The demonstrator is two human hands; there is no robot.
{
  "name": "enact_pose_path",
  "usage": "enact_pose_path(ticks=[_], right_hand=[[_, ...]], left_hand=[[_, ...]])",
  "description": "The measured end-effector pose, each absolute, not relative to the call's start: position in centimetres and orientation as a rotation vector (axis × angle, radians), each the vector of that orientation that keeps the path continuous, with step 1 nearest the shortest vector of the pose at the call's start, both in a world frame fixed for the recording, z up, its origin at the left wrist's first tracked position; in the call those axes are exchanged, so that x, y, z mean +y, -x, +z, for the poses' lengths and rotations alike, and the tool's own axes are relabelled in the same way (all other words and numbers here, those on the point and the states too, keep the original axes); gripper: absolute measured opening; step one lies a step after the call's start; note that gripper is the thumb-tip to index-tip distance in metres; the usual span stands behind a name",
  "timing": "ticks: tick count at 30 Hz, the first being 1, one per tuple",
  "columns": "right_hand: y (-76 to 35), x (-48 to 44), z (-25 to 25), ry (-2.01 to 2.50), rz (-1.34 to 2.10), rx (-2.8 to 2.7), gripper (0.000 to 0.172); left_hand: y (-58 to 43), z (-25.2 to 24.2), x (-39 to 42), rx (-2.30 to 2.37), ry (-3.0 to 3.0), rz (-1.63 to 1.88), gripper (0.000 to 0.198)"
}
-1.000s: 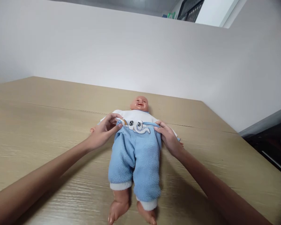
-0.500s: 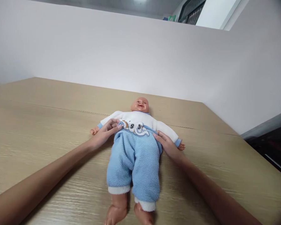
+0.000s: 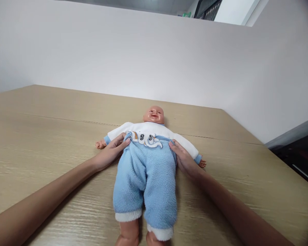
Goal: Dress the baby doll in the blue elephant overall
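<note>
A baby doll (image 3: 154, 114) lies on its back on the wooden table, head away from me and bare feet towards me. It wears a white long-sleeved top (image 3: 114, 131) with blue cuffs and fleecy light blue pants (image 3: 159, 184) with white hems. An elephant face (image 3: 146, 138) is on the front at the waist. My left hand (image 3: 115, 150) pinches the waistband at the left side, thumb in front. At the right side, my right hand (image 3: 183, 155) grips the same waistband, thumb on top and other fingers partly hidden behind the cloth.
The wooden table (image 3: 53, 143) has a thin seam running across it behind the doll's shoulders. A white wall (image 3: 133, 54) rises behind its far edge. Something dark (image 3: 295, 153) stands beyond the table's right edge.
My left hand has shifted slightly left, drawing the waistband outward and flatter. My right hand has moved a little up along the waistband. The doll appears slightly nearer and larger.
</note>
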State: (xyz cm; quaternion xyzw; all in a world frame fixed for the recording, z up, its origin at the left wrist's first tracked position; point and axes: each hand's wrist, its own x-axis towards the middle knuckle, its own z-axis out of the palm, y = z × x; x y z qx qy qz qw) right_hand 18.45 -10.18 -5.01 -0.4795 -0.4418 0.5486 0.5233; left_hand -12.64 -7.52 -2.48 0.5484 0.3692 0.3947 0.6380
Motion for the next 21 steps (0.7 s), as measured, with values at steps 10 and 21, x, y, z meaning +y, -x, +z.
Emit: enact_pose_path(ticks=[10,21], right_hand=[[-22.0,-13.8,-2.0,1.231,1.126,-1.794,0.020],[-16.7,-14.3,-3.0,1.023,1.527,-0.913,0.056]], left_hand=[[16.5,-0.7,-6.0,0.706,-1.852,0.516,0.039],[12.2,-2.2,-8.4,1.063,-1.307,1.037,0.046]])
